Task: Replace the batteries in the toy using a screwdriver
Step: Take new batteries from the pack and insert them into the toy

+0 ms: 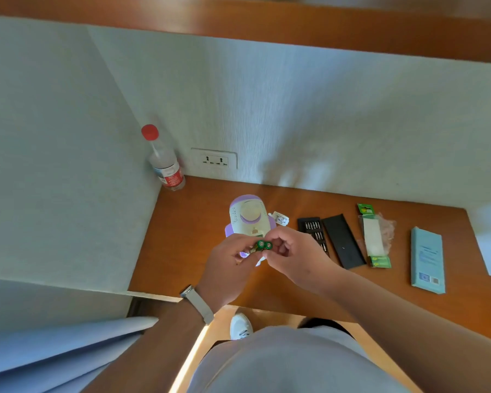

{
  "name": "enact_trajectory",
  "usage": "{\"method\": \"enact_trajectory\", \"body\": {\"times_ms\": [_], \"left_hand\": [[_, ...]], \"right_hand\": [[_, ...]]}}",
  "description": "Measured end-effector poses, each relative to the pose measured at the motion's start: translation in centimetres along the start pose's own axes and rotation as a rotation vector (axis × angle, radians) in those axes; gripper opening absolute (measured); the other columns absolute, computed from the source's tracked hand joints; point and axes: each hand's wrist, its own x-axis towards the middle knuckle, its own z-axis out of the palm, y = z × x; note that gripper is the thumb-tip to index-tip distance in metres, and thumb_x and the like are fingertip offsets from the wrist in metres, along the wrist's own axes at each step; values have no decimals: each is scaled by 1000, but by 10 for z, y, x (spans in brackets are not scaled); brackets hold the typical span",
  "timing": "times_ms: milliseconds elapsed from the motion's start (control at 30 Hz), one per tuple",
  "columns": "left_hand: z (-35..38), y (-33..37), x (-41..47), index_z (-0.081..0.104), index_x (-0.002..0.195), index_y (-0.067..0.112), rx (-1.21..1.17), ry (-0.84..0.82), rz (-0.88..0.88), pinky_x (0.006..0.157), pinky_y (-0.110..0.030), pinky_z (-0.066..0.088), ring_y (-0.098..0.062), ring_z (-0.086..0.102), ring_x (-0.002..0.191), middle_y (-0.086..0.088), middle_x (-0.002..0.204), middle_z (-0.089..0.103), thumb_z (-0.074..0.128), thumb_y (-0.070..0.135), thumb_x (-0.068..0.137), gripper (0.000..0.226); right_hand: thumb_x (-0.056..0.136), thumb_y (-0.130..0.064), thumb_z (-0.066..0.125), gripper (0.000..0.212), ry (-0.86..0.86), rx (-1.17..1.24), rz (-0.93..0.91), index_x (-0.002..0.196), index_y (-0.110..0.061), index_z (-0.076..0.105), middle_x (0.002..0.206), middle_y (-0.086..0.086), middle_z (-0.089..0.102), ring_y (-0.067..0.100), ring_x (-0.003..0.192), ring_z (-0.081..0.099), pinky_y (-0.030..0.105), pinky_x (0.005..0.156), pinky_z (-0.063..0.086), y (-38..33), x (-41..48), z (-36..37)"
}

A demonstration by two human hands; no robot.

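Observation:
A white and purple toy (247, 217) lies on the wooden desk (187, 251), its near end hidden behind my hands. Just above it, green batteries (264, 245) are held end-on between both hands. My left hand (227, 268) grips them from the left, fingers curled. My right hand (292, 256) pinches them from the right with thumb and fingertips. To the right lies an open black screwdriver bit case (313, 231) with its black lid (343, 241) beside it.
An opened green battery pack (376, 236) and a light blue box (428, 260) lie at the right. A small white tag (279, 218) sits beside the toy. A red-capped water bottle (165, 163) stands in the back left corner near a wall socket (213, 160).

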Motion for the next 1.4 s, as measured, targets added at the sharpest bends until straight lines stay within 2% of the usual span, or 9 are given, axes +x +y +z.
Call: {"method": "enact_trajectory", "body": {"times_ms": [233,367,533,667,800,900,1000,1200,1400], "left_hand": [[1,-11,2,63,101,54,55,18,-69,71,-7,45,6,58,93,27,91,67,71,23,92,33],[2,-18,3,70,109,35,126,57,-114,69,-4,43,14,56,89,29,91,63,69,23,93,20],[7,-23,1,66,107,34,160,104,-117,73,-2,43,15,56,94,34,92,61,72,25,91,20],[17,-26,2,71,103,32,190,137,-87,69,-11,47,8,56,98,27,92,65,75,27,88,17],[25,-28,1,72,108,29,222,183,-47,69,-17,49,13,52,100,31,96,58,75,30,89,20],[27,-30,4,72,105,25,254,199,-17,71,-20,52,4,55,96,32,97,58,78,25,86,19],[27,-34,5,73,100,17,315,238,-10,72,-15,52,-2,53,95,16,102,59,82,21,83,20],[28,-37,4,75,100,14,377,231,14,69,-8,45,-5,52,87,6,98,61,83,19,80,22],[29,-38,6,73,102,15,358,233,19,69,-10,49,-5,53,87,10,100,57,83,22,81,24]], "right_hand": [[87,-20,68,19,17,-42,32,90,-37,60,75,-14,62,1,80,58,7,66,46,8,8,8],[87,-19,67,19,6,-95,39,93,-36,59,78,-13,61,2,81,56,8,64,45,15,17,7],[88,-17,65,17,-26,-163,21,102,-26,65,80,-10,62,8,78,58,17,67,49,27,24,7],[88,-21,65,10,-42,-186,-16,98,-22,66,79,-8,62,13,75,57,28,70,52,31,25,6],[89,-25,65,12,-56,-186,-33,101,-28,64,77,-13,57,7,71,54,24,68,49,34,29,5],[90,-27,66,13,-59,-191,-45,102,-28,64,77,-13,56,7,70,54,23,67,48,37,29,6],[91,-28,66,15,-70,-190,-64,106,-26,65,81,-13,59,11,72,56,26,68,51,38,28,9],[90,-24,66,12,-59,-179,-96,102,-23,66,77,-12,55,4,71,51,22,65,45,40,29,15],[92,-28,66,14,-72,-168,-60,106,-28,65,82,-17,55,-2,80,54,13,63,44,42,30,15]]}}
